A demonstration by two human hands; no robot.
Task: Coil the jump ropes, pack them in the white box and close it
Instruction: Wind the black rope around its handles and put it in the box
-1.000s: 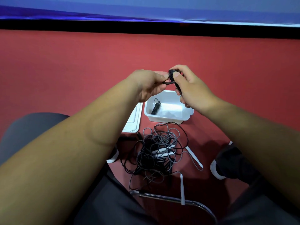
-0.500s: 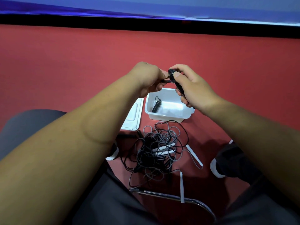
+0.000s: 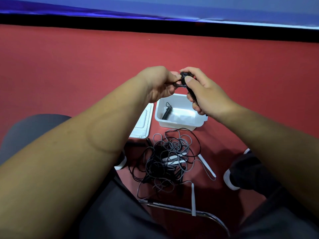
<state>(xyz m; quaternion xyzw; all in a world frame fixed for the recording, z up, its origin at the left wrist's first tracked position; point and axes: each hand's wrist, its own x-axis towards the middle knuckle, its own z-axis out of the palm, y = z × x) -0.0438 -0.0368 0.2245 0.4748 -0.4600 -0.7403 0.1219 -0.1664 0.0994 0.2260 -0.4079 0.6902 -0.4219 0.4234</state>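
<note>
Gripping a coiled black rope (image 3: 189, 90) in the right hand (image 3: 205, 95), left hand (image 3: 161, 83) pinching its loose end, above the white box (image 3: 179, 122).

Held rope (image 3: 189, 89), black, wound into a tight short bundle, hung above white box (image 3: 177, 124), 1 loose loop out at 9 o'clock. Box was open; packed rope (image 3: 167, 113), a black coil, lay tilted inside by 9 o'clock wall. Lid (image 3: 142, 125) lay flat just beside box at 9 o'clock. Tangle (image 3: 165, 163) of black & grey ropes w/ white handles (image 3: 207, 167) lay near box at 6 o'clock.
</note>
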